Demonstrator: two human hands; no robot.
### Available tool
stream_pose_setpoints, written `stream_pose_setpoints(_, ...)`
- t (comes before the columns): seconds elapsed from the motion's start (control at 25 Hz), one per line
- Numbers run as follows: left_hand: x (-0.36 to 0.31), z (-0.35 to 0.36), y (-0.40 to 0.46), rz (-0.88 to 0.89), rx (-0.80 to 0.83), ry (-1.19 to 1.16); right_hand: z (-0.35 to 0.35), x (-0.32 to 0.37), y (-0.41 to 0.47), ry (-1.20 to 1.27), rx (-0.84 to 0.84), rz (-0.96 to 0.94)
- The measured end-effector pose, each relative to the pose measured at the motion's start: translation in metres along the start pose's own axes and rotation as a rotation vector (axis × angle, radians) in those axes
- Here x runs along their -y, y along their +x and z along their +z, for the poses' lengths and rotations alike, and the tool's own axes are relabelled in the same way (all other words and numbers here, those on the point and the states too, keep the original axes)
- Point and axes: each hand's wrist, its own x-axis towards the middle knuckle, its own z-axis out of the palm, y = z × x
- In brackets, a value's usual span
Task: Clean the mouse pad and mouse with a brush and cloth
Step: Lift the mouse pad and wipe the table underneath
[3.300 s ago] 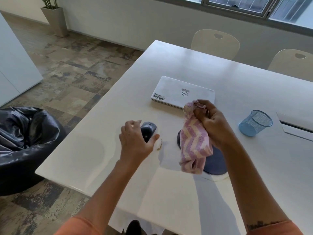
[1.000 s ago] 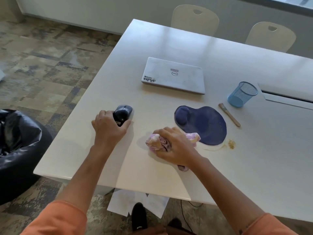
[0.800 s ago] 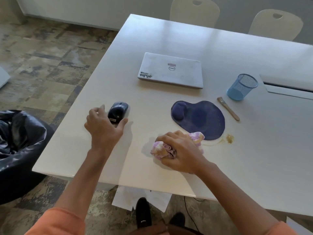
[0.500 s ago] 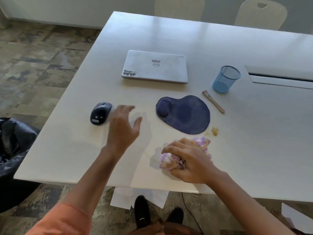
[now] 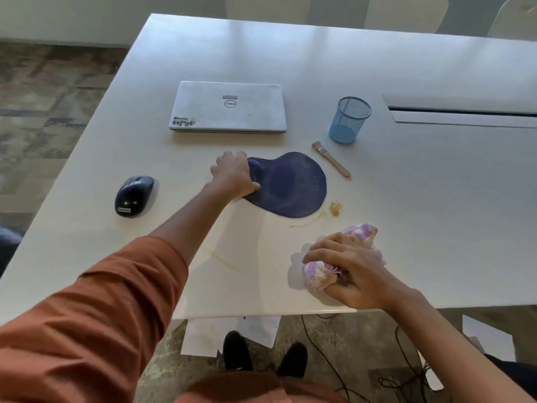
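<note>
Two hands engaged — mouse pad (image 5: 290, 184) gripped at its left end by left hand (image 5: 234, 174); bunched cloth (image 5: 337, 263) clutched by right hand (image 5: 348, 271) near table (image 5: 436, 228) edge. Mouse (image 5: 134, 195) left, untouched — brush (image 5: 331, 159) far-right of pad.

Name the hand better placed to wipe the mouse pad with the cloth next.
Right. The right hand already grips the bunched cloth on the table, just short of the mouse pad. The left hand holds the pad's wrist-rest end, probably steadying it.
</note>
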Motion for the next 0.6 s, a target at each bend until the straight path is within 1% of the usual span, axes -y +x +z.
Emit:
stream_pose_setpoints(0.12,-0.004,-0.010,0.008,-0.105,0.071,-0.018,-0.010,-0.008,-0.009,0.000,0.008,-0.009)
stream_pose_setpoints(0.24,-0.003,-0.018,0.010,-0.147,0.110,-0.133,-0.019,-0.024,-0.016,0.039,-0.011,-0.008)
stream_pose_setpoints(0.28,-0.002,-0.019,0.009,-0.131,0.104,-0.195,-0.024,-0.029,-0.018,0.124,-0.036,0.028)
stream_pose_setpoints(0.4,-0.001,-0.016,0.001,-0.059,0.023,-0.431,-0.047,-0.035,-0.019,0.523,-0.134,0.241)
stream_pose_setpoints(0.48,0.002,-0.018,-0.005,-0.028,-0.029,-0.478,-0.062,-0.038,-0.013,0.710,-0.271,0.331)
stream_pose_setpoints(0.56,0.007,-0.023,-0.008,-0.011,-0.050,-0.511,-0.075,-0.040,-0.002,0.979,-0.397,0.426)
stream_pose_setpoints(0.6,0.011,-0.027,-0.010,-0.006,-0.055,-0.539,-0.081,-0.040,0.006,1.123,-0.431,0.487)
